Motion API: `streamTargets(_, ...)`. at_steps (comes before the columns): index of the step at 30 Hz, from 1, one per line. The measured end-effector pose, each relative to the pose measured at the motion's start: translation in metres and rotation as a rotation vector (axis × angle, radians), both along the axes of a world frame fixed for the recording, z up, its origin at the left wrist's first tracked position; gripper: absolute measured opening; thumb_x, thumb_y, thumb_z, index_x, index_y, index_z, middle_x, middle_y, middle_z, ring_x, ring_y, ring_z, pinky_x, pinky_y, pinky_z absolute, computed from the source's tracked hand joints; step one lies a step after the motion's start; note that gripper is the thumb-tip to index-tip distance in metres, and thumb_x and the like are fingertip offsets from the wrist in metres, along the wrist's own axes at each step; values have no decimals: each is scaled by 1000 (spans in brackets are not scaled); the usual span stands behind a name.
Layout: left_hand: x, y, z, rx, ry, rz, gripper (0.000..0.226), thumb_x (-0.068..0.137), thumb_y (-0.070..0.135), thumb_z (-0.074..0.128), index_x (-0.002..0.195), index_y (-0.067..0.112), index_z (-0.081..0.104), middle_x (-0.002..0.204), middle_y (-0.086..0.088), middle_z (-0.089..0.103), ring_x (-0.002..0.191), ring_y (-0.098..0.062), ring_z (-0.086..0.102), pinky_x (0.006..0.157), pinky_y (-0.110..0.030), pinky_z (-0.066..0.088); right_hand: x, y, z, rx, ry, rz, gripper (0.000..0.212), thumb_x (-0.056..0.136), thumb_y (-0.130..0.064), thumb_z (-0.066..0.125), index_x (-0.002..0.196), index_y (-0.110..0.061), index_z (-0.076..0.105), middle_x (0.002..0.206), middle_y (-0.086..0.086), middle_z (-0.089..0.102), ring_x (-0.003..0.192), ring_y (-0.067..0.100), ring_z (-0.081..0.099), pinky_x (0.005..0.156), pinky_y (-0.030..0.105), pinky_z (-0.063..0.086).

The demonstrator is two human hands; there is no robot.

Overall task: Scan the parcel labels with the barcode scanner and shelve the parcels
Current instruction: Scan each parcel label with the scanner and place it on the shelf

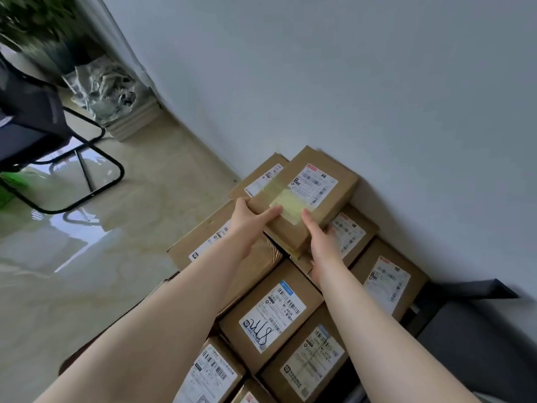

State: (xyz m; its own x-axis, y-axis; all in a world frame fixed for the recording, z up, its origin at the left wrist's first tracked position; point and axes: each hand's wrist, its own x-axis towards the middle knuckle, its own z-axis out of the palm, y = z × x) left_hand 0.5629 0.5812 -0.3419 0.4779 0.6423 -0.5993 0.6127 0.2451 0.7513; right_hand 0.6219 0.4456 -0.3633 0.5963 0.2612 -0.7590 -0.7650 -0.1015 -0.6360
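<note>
So the top parcel (305,196) is gripped from both sides near the middle of the frame, sitting on (or just off, can't be told) the heap of parcels (279,315) piled against the wall (377,82). The left hand (247,219) is clamped on the near-left corner, fingers pressed together and laid flat over the top face, thumb tucked at the edge. The right hand (322,239) is curled around the near-right edge, fingertips hidden underneath. The long axis of the box runs from lower left to upper right, away from the hands, with the shipping label (315,184) at the far end facing up. Neither hand is really nearer. No scanner or shelf is seen anywhere, so the box probably gets carried off first. A black chair (58,146) is parked at left, a dark cabinet (465,330) at lower right.
</note>
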Motion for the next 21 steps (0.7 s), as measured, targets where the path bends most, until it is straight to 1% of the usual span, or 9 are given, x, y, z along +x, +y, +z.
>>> streamTargets(2,-4,-3,-1,25,-22,-47,74,73,45,88,130,19,49,122,-2,61,99,-16,62,79,-29,51,-2,-2,-3,33,-23,-41,138,40,-74,84,154,-24,26,147,0,50,130,24,52,111,50,42)
streamTargets(4,-11,-8,3,39,-48,-82,77,68,48,89,128,21,50,124,-3,61,104,-18,63,82,-32,55,-8,-7,3,50,-25,-67,137,41,-73,86,153,-24,26,143,1,53,126,25,55,108,50,44)
streamTargets(7,-28,-19,18,63,-74,-123,66,73,40,89,125,22,50,122,0,61,106,-17,63,89,-35,56,-22,-23,15,88,-40,-107,116,54,-60,87,149,-27,30,136,-1,57,119,24,60,105,49,47)
streamTargets(11,-58,-35,56,48,-115,-182,54,80,36,84,119,20,51,111,2,61,94,-8,59,70,-21,46,-48,-52,40,175,-131,-158,90,63,-43,88,140,-26,46,124,0,68,109,22,68,100,50,52)
streamTargets(13,-71,-41,72,15,-128,-222,54,81,39,81,120,17,52,111,2,61,93,-5,57,67,-18,41,-61,-66,57,203,-177,-153,81,64,-39,86,136,-24,51,120,2,71,103,21,72,93,46,56)
streamTargets(15,-87,-47,91,-59,-140,-287,64,79,44,80,128,17,48,118,0,60,100,-7,58,69,-19,41,-77,-83,79,223,-233,-125,71,65,-36,82,130,-21,56,116,5,72,96,21,74,82,40,59)
streamTargets(16,-96,-49,98,-115,-146,-330,73,77,46,80,135,19,44,124,-2,60,104,-8,59,71,-21,42,-87,-93,90,228,-259,-97,68,66,-35,81,128,-20,57,116,7,73,97,22,74,82,40,59)
streamTargets(19,-127,-61,115,-333,-215,-493,100,71,46,87,150,27,29,131,-4,64,106,-15,69,79,-24,55,-116,-124,115,227,-315,-22,68,68,-33,84,129,-20,58,116,8,73,102,25,72,90,45,57)
streamTargets(21,-141,-69,116,-379,-245,-566,117,58,52,93,153,31,28,130,-3,68,112,-21,70,96,-37,56,-133,-141,127,209,-360,54,70,70,-34,87,132,-21,57,117,6,73,105,26,71,94,46,55)
